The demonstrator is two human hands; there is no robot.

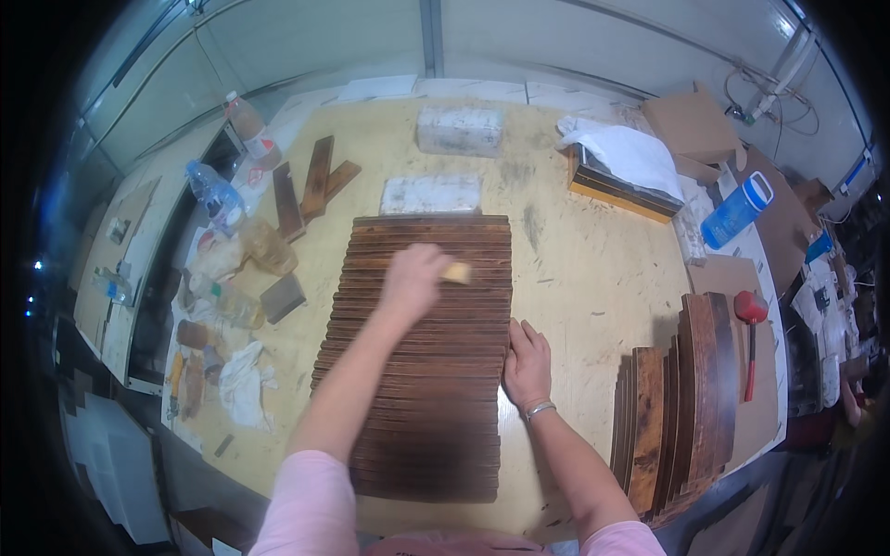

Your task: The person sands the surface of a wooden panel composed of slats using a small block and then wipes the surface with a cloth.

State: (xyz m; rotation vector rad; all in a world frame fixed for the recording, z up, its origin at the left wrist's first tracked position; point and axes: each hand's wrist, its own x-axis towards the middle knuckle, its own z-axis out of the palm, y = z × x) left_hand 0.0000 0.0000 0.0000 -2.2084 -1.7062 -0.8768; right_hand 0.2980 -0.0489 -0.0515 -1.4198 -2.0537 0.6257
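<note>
A long row of dark brown wooden strips (417,371) lies side by side across the middle of the table. Over its upper part, my left hand (414,281) is closed round a small yellowish block-like tool (456,272), whose exact kind is too small to tell. At the row's right edge rests my right hand (527,360), fingers stretched out along the strip ends and holding nothing. A metal bracelet (540,409) circles that wrist. Just beyond the row's far end sits a whitish wrapped block (431,195).
Another wrapped block (460,131) stands farther back. Loose wooden pieces (318,176) and plastic bottles (215,193) lie left, beside a white rag (246,385). On the right are stacked brown boards (700,389), a red-headed mallet (750,324) and a blue bottle (738,211).
</note>
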